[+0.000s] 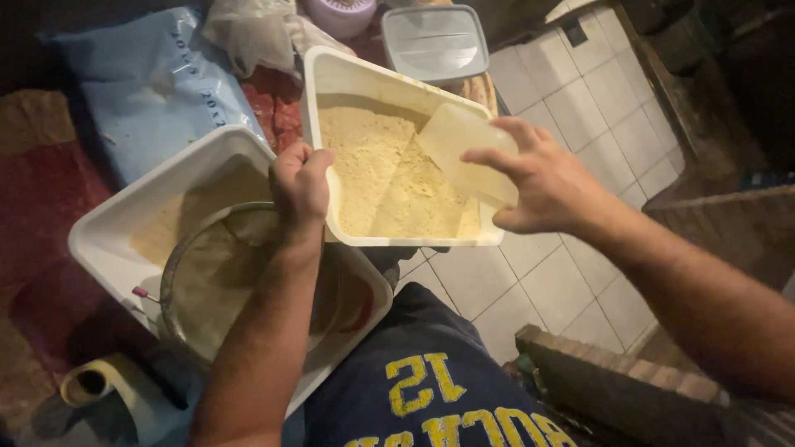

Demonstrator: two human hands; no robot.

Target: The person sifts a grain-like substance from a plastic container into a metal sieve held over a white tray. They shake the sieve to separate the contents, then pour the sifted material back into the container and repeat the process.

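The person's left hand (300,184) is closed tight on the near-left rim of a white rectangular plastic tub (348,79) half full of pale yellow, floury meal (377,170). Fingers curl over the edge and the thumb presses the outer wall, so the tub hangs off the floor, propped at a tilt. That tilt seems to be why the meal has slumped into the corner nearest the grip and lies thin at the far end.

The right hand (538,182) pinches a small translucent squarish plastic container (464,153), used as a scoop. The fingers spread over its top and the thumb goes underneath, a firm hold. The scoop sits across the tub from the left grip, its lower edge down in the meal against the right wall, angled as if to bite into the heap.

Directly below the left wrist stands a round metal sieve with a fine mesh (219,277), resting inside a larger white rectangular plastic basin (108,232). Some sifted meal already lies in the basin, beyond the sieve. Holding the tub just above and beside the sieve keeps the carry short.

Further from both hands, past the tub's far rim, a clear plastic lid (435,41) lies flat. A light blue plastic sack (145,91) lies beyond the basin, on a red patterned cloth (50,199). A roll of tape (103,385) rests near the person's left elbow.
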